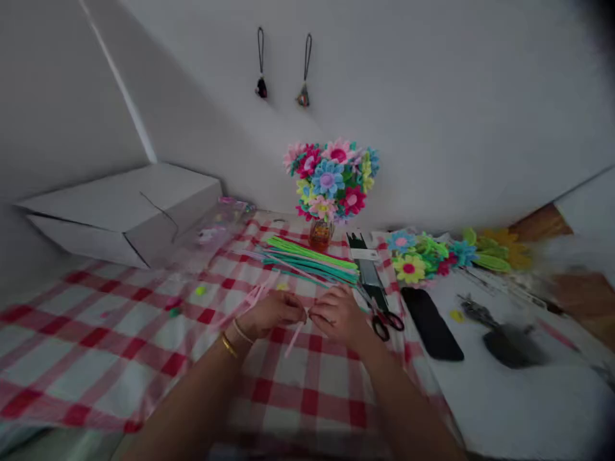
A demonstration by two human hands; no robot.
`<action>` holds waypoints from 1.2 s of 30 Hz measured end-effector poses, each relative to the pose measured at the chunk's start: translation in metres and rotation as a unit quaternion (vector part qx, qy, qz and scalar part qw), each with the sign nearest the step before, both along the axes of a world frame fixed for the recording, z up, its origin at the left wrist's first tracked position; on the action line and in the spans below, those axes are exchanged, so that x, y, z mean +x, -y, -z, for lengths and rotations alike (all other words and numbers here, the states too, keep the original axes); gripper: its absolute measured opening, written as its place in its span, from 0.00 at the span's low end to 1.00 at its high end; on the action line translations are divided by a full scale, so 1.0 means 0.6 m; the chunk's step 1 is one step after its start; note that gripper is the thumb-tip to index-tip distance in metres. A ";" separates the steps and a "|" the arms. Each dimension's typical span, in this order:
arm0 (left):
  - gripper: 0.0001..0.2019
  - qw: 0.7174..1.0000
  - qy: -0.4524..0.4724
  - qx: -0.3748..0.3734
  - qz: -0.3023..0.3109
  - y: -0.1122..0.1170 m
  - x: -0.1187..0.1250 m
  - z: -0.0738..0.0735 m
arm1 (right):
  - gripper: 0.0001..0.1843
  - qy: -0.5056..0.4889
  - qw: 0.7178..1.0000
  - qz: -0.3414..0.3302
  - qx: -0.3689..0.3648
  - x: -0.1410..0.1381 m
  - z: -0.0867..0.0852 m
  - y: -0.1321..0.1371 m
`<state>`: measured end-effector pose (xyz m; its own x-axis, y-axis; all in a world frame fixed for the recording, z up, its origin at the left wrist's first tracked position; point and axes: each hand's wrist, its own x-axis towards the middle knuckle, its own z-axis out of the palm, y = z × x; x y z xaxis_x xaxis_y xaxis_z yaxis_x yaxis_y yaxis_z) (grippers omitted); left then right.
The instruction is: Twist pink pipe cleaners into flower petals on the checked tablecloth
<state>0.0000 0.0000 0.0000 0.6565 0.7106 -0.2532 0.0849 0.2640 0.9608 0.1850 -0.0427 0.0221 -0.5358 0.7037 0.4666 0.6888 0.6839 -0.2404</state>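
My left hand (pixel 271 314) and my right hand (pixel 341 315) meet fingertip to fingertip over the red-and-white checked cloth (pixel 96 346). Between them they pinch a pale pink pipe cleaner (pixel 294 337), whose free end hangs down toward me. More pink pipe cleaners (pixel 254 298) lie just left of my left hand. A bundle of green and teal pipe cleaners (pixel 312 261) lies right behind my hands. Gold bangles ring my left wrist.
A jar with a bouquet of pipe-cleaner flowers (pixel 331 179) stands at the back. Red-handled scissors (pixel 387 319), a black phone (pixel 431 323) and loose flowers (pixel 423 256) lie to the right. A white box (pixel 125 211) sits back left.
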 end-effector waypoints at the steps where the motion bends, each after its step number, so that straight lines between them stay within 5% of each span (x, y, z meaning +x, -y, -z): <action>1: 0.03 1.000 0.000 -0.002 -0.003 0.000 0.000 0.001 | 0.08 -0.018 1.000 0.007 -0.011 -0.002 0.006 -0.001; 5: 0.05 1.000 0.011 -0.003 -0.010 0.001 0.004 0.004 | 0.06 -0.151 0.975 0.066 -0.147 -0.009 0.022 -0.004; 9: 0.09 0.998 0.044 0.000 -0.034 0.005 0.014 0.000 | 0.04 -0.351 0.854 0.135 -0.359 -0.013 0.021 -0.005; 11: 0.10 0.996 0.067 -0.009 -0.060 0.008 0.021 0.000 | 0.04 -0.431 0.791 0.154 -0.406 -0.015 0.020 -0.007; 14: 0.11 0.990 0.109 -0.048 -0.070 0.013 0.029 0.002 | 0.04 -0.489 0.745 0.174 -0.419 -0.019 0.022 -0.009; 36: 0.06 0.955 0.234 -0.174 -0.044 0.021 0.034 0.000 | 0.06 -0.561 0.724 0.090 -0.390 -0.023 0.033 -0.013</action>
<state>0.0205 -0.0128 -0.0001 0.6973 0.6946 -0.1771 -0.3704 0.5607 0.7406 0.1713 -0.0350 0.0021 0.0055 0.9992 -0.0401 -0.1788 -0.0385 -0.9831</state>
